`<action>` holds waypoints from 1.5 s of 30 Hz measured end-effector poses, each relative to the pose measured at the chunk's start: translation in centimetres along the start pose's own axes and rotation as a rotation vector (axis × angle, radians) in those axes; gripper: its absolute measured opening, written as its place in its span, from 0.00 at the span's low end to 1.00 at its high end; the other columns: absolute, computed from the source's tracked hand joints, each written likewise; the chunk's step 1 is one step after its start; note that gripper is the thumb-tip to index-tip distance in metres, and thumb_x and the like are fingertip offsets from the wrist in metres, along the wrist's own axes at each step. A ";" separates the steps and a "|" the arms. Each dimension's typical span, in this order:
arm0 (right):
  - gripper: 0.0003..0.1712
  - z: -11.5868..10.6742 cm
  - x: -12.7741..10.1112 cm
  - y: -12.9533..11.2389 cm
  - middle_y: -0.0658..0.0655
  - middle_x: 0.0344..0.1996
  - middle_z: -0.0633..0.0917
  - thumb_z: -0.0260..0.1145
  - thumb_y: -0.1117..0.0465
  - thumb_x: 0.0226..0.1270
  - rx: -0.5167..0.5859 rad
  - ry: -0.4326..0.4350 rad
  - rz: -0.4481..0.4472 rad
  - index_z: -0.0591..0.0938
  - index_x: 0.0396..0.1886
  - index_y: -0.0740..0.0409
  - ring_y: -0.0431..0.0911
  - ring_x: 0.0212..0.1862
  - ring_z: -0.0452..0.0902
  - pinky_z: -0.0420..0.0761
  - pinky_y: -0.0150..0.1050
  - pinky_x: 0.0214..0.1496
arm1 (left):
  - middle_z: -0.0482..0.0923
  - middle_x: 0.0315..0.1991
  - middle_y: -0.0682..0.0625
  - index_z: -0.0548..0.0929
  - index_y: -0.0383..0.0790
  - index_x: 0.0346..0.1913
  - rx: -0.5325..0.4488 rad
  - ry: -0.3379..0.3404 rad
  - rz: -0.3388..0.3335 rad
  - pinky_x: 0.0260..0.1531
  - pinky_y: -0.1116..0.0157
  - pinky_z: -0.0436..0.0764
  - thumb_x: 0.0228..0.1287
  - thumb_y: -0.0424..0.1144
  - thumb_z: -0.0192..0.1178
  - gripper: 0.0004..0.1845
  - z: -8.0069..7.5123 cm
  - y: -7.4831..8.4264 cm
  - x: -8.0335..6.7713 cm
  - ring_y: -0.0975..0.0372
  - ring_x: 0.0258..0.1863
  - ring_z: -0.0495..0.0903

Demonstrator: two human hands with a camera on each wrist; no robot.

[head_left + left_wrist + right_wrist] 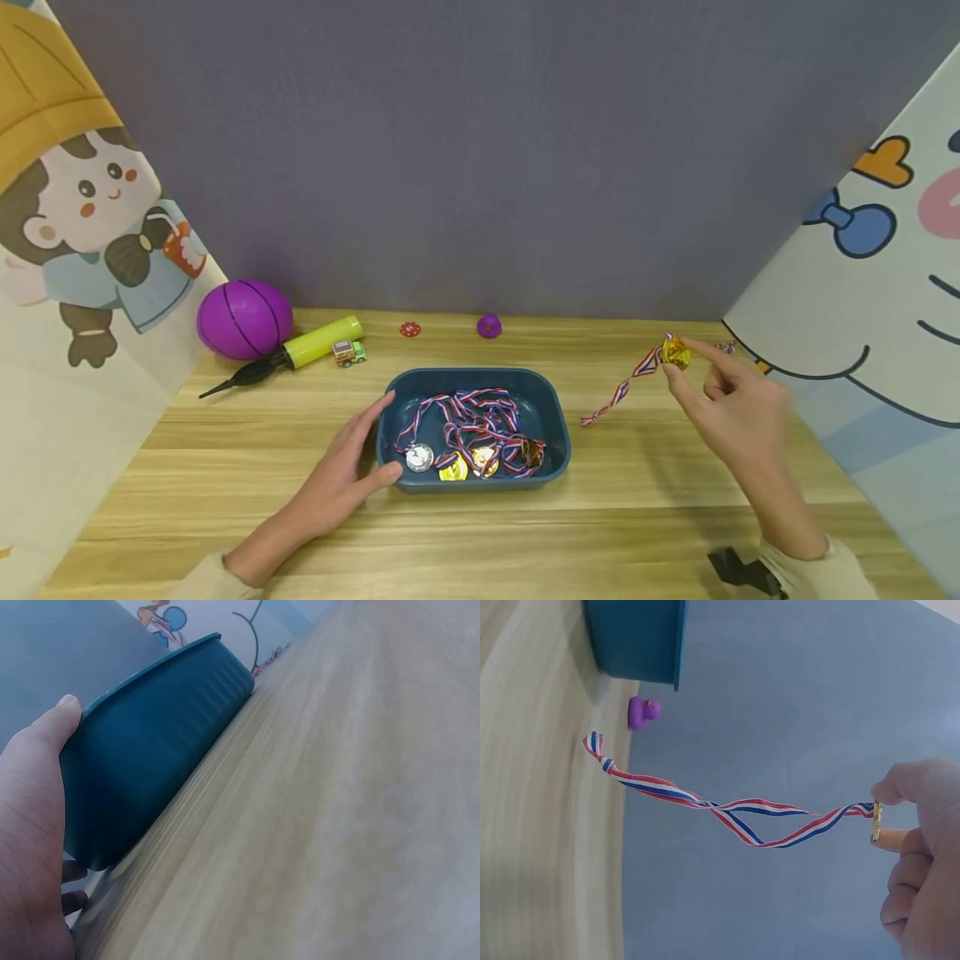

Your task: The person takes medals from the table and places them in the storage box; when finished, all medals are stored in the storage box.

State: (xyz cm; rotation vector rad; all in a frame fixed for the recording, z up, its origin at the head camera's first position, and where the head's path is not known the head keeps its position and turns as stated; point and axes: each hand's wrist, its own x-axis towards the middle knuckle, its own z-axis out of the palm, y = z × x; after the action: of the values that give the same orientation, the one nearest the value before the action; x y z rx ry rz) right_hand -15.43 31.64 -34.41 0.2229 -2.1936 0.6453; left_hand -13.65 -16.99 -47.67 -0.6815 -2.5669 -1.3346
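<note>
The right hand is raised above the table at about three o'clock from the blue tray, thumb and forefinger pinching a gold medal by its edge while the other fingers curl loosely. The medal's striped ribbon hangs back toward the tray, its far end just touching the wooden table; the right wrist view shows the ribbon twisted and slack. The left hand lies against the tray's nine o'clock wall, fingers straight and close together along the side, thumb at the near corner, steadying it without curling round the rim. Inside the tray lie several medals, one silver and about three gold, with ribbons tangled together. Judging from that, most of the medals are already in the tray and the one in hand appears to be the only one outside it. At ten o'clock, well apart, sit a purple ball, a yellow pump and a toy truck; at twelve o'clock, a red disc and a small purple toy.
</note>
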 end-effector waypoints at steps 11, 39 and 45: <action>0.22 0.9 1.3 -1.7 0.45 0.10 0.62 0.84 0.70 0.55 0.080 0.064 -0.084 0.94 0.52 0.67 0.28 0.18 0.46 0.52 0.30 0.27 | 0.62 0.86 0.39 0.55 0.58 0.91 0.003 0.002 0.001 0.69 0.19 0.63 0.74 0.47 0.72 0.51 0.0 0.0 0.0 0.32 0.80 0.65; 0.26 2.2 2.5 -8.0 0.47 0.12 0.61 0.83 0.77 0.53 0.404 0.020 -0.185 0.93 0.56 0.65 0.31 0.19 0.49 0.52 0.26 0.22 | 0.63 0.86 0.39 0.54 0.58 0.91 0.002 0.001 0.003 0.69 0.19 0.64 0.74 0.47 0.72 0.51 0.1 -0.2 0.0 0.33 0.80 0.65; 0.25 3.7 1.7 -8.5 0.42 0.13 0.63 0.84 0.69 0.54 0.342 -0.138 -0.249 0.95 0.55 0.58 0.29 0.21 0.49 0.56 0.29 0.22 | 0.62 0.86 0.39 0.55 0.57 0.91 0.000 0.002 -0.002 0.69 0.19 0.64 0.74 0.46 0.72 0.51 0.1 -0.1 0.1 0.33 0.80 0.65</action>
State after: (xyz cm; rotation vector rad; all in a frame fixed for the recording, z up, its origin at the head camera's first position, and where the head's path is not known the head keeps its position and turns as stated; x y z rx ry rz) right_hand -15.94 22.57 -31.90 0.7252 -2.1257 0.8802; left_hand -13.76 -16.99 -47.80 -0.6779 -2.5666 -1.3348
